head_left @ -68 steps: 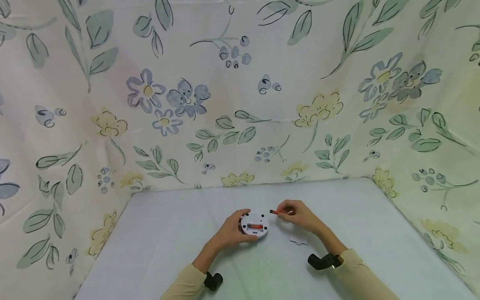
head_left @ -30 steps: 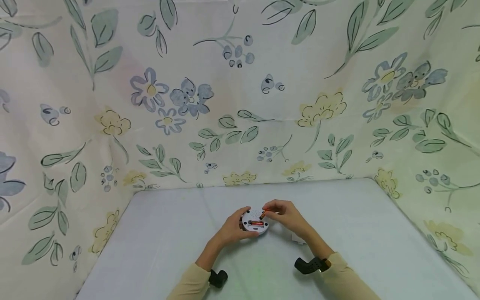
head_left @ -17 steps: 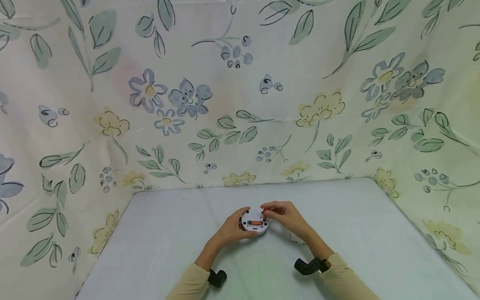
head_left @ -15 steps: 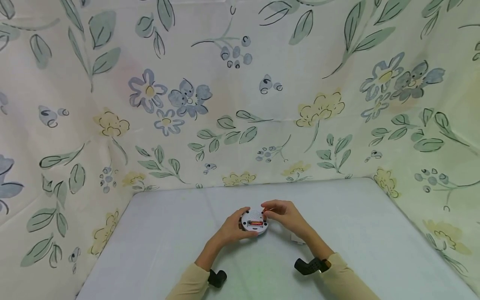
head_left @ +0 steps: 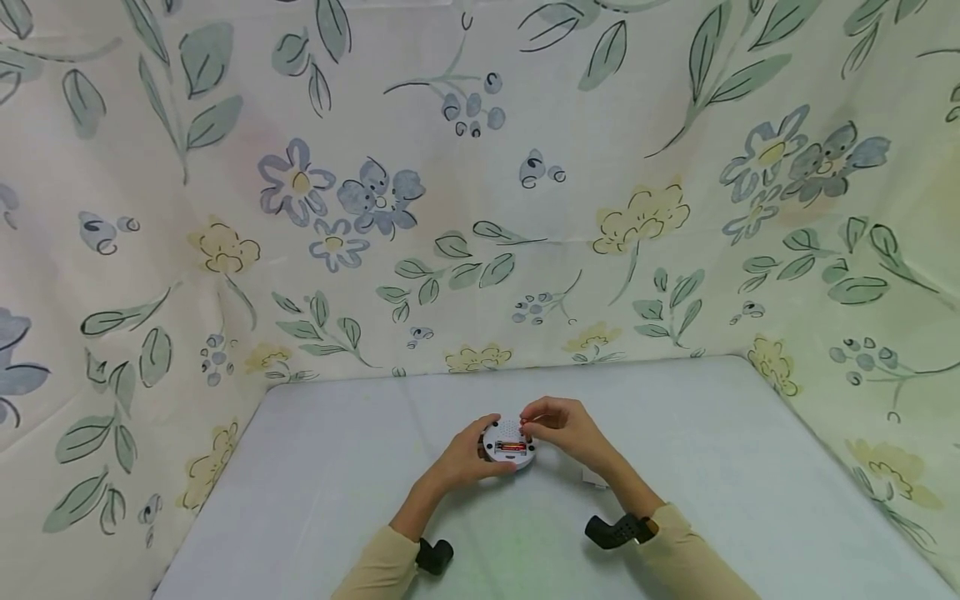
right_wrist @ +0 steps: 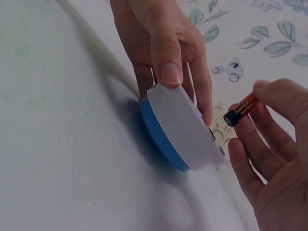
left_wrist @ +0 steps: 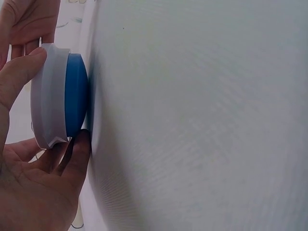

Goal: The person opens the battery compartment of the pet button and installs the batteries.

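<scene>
White table (head_left: 337, 483), floral cloth backdrop (head_left: 480, 208) behind. Left hand (head_left: 461, 460): fingers clamped on round white-and-blue plastic device (head_left: 508, 432), low at table; right hand (head_left: 572, 427) pinches red-and-black cylindrical battery (right_wrist: 244, 108) beside it. Blue underside (right_wrist: 161, 139): wrist views only; battery bay (head_left: 498, 447): head view only.

The person's left forearm (head_left: 418, 507) and right forearm (head_left: 636, 490), both in long pale cream fabric sleeves (head_left: 697, 560), slant inward. The bare left hand (head_left: 459, 460) curves in a wide grip, thumb nearer the body, fingers on the far side. The bare right hand (head_left: 567, 427) pinches with thumb and fingers, near the left yet apart.
</scene>
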Demonstrator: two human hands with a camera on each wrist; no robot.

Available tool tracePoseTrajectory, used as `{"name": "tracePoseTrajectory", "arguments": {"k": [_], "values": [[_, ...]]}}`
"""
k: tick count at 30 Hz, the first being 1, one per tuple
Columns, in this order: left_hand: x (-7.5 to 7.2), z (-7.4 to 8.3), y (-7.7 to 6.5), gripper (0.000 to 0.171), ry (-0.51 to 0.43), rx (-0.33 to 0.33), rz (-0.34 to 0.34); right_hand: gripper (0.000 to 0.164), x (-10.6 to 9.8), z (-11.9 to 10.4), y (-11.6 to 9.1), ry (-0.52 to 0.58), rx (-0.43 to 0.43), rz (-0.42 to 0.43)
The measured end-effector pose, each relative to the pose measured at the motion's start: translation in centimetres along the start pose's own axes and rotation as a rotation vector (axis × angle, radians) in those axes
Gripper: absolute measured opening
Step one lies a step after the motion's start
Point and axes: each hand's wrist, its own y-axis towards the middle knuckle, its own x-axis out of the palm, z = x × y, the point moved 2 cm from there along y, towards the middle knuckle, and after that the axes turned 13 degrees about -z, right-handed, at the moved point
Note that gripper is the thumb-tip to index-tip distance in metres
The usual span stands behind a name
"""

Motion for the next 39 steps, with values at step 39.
{"name": "tracePoseTrajectory", "arguments": {"k": [39], "values": [[0.0,0.2,-0.1,0.084,-0.005,0.064,-0.009,0.019,2.7,0.0,2.0,-0.131,-0.114,-0.176]]}}
